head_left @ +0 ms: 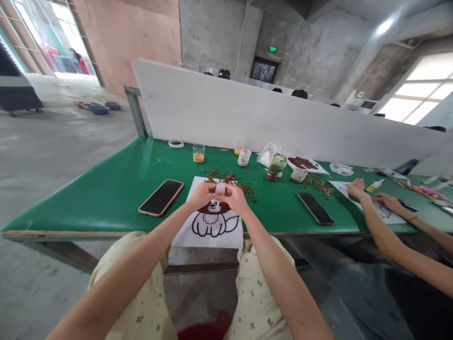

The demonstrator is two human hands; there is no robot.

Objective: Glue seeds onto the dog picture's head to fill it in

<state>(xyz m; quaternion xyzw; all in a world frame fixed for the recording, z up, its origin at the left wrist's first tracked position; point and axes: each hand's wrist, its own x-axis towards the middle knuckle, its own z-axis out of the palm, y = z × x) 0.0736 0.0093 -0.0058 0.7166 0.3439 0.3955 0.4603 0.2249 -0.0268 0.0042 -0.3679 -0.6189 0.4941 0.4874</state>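
My left hand and my right hand meet over the top of a sheet of paper. Between their closed fingertips is a small whitish object, whose kind I cannot make out. Printed on the sheet is a black-outlined animal drawing; its head is partly covered with dark red bits, and my hands hide the top of it. Loose red, brown and green plant bits are scattered just beyond and to the right of my hands.
Phones lie left and right on the green table. Behind stand a cup of yellow grains, a white jar and a tipped green jar. A co-worker's hands work at another sheet. A white partition borders the back.
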